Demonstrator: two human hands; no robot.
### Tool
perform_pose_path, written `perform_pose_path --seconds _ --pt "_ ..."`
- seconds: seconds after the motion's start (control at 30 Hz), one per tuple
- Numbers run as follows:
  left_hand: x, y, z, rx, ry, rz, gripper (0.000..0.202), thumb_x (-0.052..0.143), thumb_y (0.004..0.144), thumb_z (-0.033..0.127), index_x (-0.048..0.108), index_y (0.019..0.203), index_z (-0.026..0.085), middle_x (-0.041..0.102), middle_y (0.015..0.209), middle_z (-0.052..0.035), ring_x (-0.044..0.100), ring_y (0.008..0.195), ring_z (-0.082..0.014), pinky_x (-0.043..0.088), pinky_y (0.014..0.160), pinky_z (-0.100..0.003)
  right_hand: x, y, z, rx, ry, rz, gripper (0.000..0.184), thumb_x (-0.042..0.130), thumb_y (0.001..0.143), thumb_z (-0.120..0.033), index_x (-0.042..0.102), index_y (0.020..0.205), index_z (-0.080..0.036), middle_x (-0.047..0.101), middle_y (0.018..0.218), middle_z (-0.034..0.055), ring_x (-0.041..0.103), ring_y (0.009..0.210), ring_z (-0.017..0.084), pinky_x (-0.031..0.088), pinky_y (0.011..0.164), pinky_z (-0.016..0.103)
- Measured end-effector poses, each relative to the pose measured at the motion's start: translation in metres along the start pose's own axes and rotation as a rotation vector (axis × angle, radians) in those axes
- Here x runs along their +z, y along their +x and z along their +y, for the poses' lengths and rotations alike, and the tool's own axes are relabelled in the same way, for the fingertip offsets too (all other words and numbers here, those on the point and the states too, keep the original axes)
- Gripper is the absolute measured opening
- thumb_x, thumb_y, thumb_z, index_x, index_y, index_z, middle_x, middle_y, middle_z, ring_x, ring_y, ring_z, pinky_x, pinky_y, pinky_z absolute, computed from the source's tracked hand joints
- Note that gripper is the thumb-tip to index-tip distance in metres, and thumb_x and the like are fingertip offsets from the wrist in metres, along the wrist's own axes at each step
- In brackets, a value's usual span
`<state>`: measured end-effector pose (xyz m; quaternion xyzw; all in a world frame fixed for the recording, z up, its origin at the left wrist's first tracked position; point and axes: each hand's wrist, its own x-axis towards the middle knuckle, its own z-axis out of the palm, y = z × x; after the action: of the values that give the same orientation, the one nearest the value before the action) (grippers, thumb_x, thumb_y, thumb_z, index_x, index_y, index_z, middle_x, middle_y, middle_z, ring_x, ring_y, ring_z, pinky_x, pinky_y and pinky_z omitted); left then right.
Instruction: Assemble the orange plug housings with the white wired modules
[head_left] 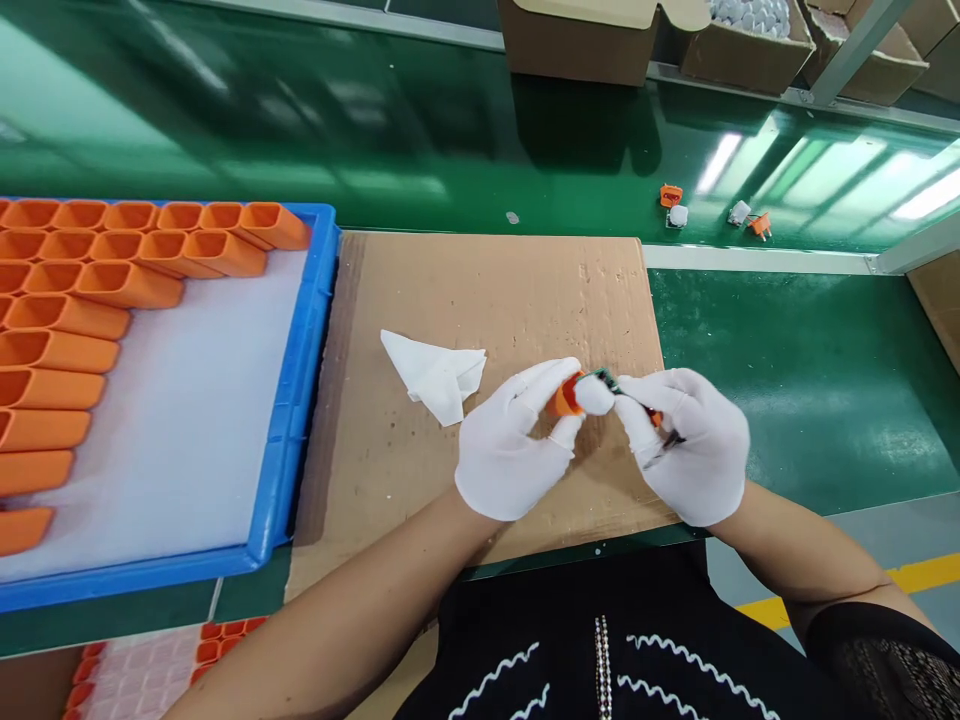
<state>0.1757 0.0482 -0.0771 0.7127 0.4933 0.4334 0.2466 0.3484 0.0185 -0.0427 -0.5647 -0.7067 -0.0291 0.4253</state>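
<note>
My left hand, in a white glove, grips an orange plastic housing between thumb and fingers, its open end facing right. At that opening sits a rounded white part with a small green circuit board beside it. My gloved right hand pinches the circuit board from the right. A second orange piece and something dark show among the right fingers, partly hidden. Both hands are above a cardboard sheet. A folded white cloth lies left of my left hand.
A blue tray on the left holds rows of orange housings. Small orange-and-white plug parts lie on the green surface at the back right. Cardboard boxes stand along the far shelf; a metal post rises there.
</note>
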Motion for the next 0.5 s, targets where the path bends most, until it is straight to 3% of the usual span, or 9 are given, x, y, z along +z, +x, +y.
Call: perform_pose_path --seconds 0.07,0.13,0.23,0.3,0.4,0.47,0.5 --pt "-0.002 0.005 -0.003 -0.201 -0.227 -0.073 0.035 0.076 0.082 0.028 0.071 0.116 0.024 0.078 0.114 -0.0063 0.074 0.105 -0.0275 0.061 0.099 -0.049 0.000 0.003 0.002 0.014 0.010 0.101 0.007 0.066 0.091 -0.018 0.070 0.086 -0.021 0.066 0.067 -0.0034 0.057 0.053 0.007 0.044 0.052 0.021" --pt "-0.005 0.010 -0.005 -0.337 -0.571 -0.218 0.040 0.076 0.083 0.036 0.069 0.120 0.026 0.076 0.118 -0.0078 0.073 0.110 -0.0291 0.063 0.096 -0.051 0.002 0.005 0.003 0.050 0.033 0.121 0.011 0.065 0.089 -0.016 0.068 0.080 -0.021 0.062 0.062 -0.0045 0.055 0.051 0.008 0.043 0.050 0.021" --pt "-0.011 0.017 -0.004 -0.379 -0.920 -0.432 0.035 0.075 0.085 0.039 0.070 0.118 0.029 0.068 0.134 -0.0087 0.066 0.123 -0.0308 0.065 0.093 -0.048 0.007 0.004 0.004 0.098 0.047 0.085 0.013 0.063 0.088 -0.017 0.067 0.077 -0.022 0.062 0.061 -0.0040 0.057 0.053 0.009 0.044 0.051 0.021" --pt "-0.014 0.019 -0.001 -0.377 -0.961 -0.494 0.028 0.074 0.087 0.040 0.071 0.112 0.029 0.068 0.134 -0.0085 0.066 0.124 -0.0307 0.066 0.091 -0.046 0.010 0.002 0.004 0.107 0.054 0.067 0.013 0.062 0.089 -0.019 0.067 0.077 -0.022 0.064 0.063 -0.0035 0.060 0.055 0.009 0.046 0.052 0.022" --pt "-0.015 0.021 0.002 -0.355 -0.932 -0.497 0.026 0.075 0.086 0.043 0.070 0.105 0.026 0.071 0.126 -0.0097 0.069 0.118 -0.0298 0.066 0.093 -0.046 0.012 -0.002 0.005 0.103 0.061 0.014 0.011 0.063 0.091 -0.023 0.068 0.082 -0.023 0.069 0.067 -0.0033 0.064 0.057 0.010 0.049 0.054 0.022" --pt "-0.015 0.022 0.003 -0.343 -0.913 -0.471 0.027 0.076 0.085 0.045 0.071 0.103 0.025 0.072 0.125 -0.0101 0.070 0.116 -0.0294 0.064 0.096 -0.047 0.010 -0.002 0.006 0.099 -0.001 -0.015 0.007 0.064 0.092 -0.027 0.070 0.094 -0.024 0.075 0.079 -0.0008 0.068 0.062 0.012 0.052 0.055 0.024" --pt "-0.015 0.022 0.003 -0.334 -0.903 -0.458 0.027 0.075 0.086 0.045 0.071 0.104 0.025 0.072 0.125 -0.0101 0.070 0.115 -0.0293 0.064 0.097 -0.047 0.009 -0.001 0.006 0.099 -0.048 -0.029 0.015 0.065 0.093 -0.030 0.070 0.105 -0.024 0.077 0.090 0.0018 0.070 0.067 0.013 0.053 0.057 0.025"
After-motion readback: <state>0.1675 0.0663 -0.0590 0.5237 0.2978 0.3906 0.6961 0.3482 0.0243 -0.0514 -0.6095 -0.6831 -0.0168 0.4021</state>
